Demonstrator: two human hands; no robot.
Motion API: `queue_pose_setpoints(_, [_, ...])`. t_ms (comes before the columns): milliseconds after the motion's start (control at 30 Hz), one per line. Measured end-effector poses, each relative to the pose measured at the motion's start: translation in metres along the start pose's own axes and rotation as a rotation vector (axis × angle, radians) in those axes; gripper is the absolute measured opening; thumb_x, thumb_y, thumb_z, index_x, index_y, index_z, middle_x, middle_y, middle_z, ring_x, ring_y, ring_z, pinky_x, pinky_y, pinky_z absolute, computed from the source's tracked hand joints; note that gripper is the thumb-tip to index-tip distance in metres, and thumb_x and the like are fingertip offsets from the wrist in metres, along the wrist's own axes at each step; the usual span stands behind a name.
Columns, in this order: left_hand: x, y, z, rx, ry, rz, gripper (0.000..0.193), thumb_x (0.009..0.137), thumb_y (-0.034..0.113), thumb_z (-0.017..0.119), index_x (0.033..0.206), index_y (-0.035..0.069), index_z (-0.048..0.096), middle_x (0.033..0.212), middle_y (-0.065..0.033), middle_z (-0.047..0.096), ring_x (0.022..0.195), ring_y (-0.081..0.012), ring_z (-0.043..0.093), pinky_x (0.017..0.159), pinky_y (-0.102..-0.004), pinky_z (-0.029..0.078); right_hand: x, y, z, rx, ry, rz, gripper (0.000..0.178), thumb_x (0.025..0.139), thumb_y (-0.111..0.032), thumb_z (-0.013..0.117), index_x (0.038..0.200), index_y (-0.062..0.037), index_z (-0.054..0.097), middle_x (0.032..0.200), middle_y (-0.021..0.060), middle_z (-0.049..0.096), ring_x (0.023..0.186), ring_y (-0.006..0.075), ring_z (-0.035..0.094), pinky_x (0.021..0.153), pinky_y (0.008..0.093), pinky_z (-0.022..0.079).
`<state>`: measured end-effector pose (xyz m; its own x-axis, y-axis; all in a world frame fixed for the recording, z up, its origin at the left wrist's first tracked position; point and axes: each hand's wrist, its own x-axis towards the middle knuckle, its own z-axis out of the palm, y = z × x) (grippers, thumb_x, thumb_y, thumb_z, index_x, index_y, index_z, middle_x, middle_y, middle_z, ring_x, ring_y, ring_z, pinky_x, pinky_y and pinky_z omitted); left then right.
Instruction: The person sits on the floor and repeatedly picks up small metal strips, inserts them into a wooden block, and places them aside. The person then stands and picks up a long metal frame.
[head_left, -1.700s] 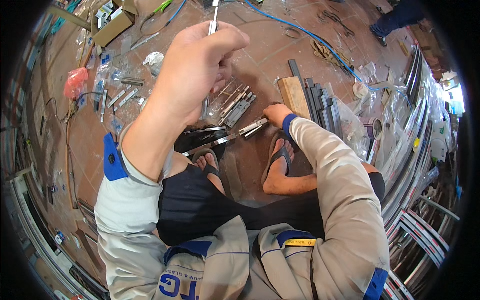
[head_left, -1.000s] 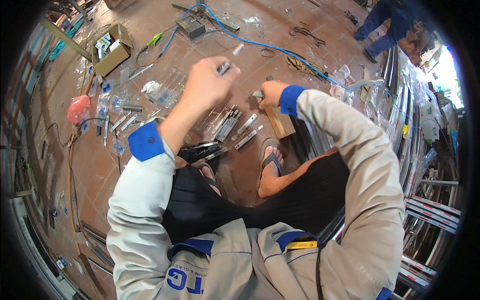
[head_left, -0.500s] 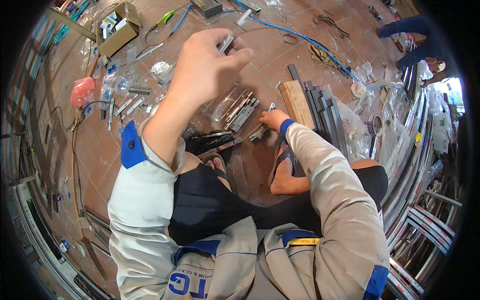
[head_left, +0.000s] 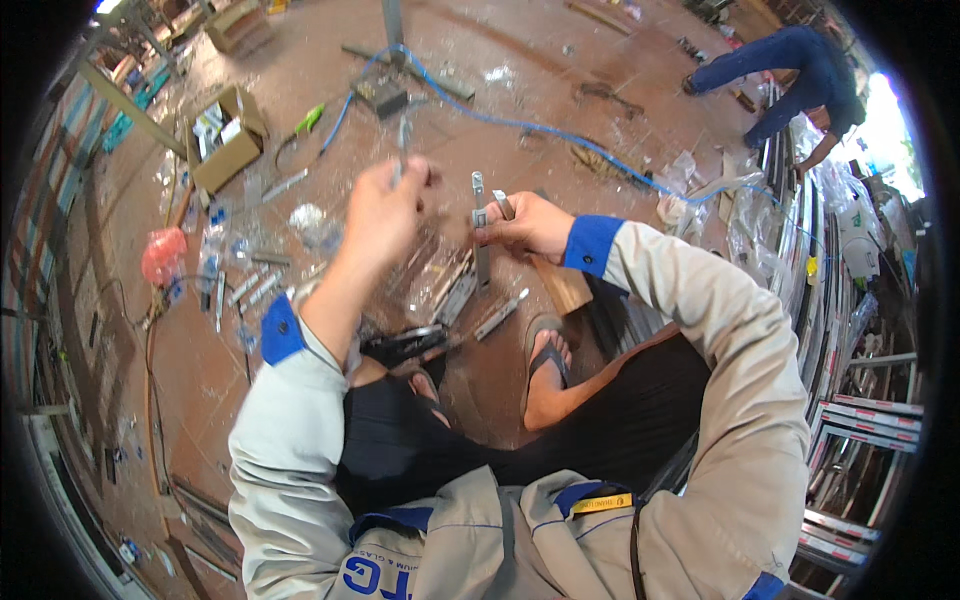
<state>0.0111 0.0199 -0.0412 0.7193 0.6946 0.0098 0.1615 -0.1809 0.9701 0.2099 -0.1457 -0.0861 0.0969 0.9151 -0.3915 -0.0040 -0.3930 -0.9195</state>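
1. Left hand closed around a slim metal piece, blurred, one end jutting out, above the floor.
2. Right hand, apart from the left, pinched on a metal strip, also above the floor.
3. Below: a pile of metal parts; loose bar near the wooden block.
4. Toward floor's left edge: open cardboard box.
5. Floor's far right corner: co-worker in blue, bent over.
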Motion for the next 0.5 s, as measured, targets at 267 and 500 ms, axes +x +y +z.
queue_pose_setpoints(267, [-0.044, 0.034, 0.055, -0.285, -0.161, 0.168, 0.040, 0.115, 0.038, 0.058, 0.131, 0.004, 0.071, 0.087, -0.0019, 0.072, 0.072, -0.0083, 0.061, 0.062, -0.0288, 0.049, -0.063, -0.085, 0.039, 0.362, 0.258, -0.178, 0.017, 0.101, -0.022, 0.081, 0.111, -0.0092, 0.076, 0.079, -0.0073, 0.062, 0.059, 0.0024, 0.047, 0.053, 0.0232, 0.034])
queue_pose_setpoints(500, [-0.054, 0.049, 0.032, -0.150, -0.209, 0.076, 0.030, 0.112, 0.033, 0.062, 0.108, 0.004, 0.073, 0.069, 0.0016, 0.065, 0.060, -0.0079, 0.056, 0.056, -0.0286, 0.044, -0.063, -0.076, 0.031, 0.064, 0.295, -0.197, 0.028, 0.102, -0.027, 0.079, 0.118, -0.0062, 0.069, 0.089, -0.0034, 0.063, 0.065, 0.0032, 0.051, 0.056, 0.0228, 0.040])
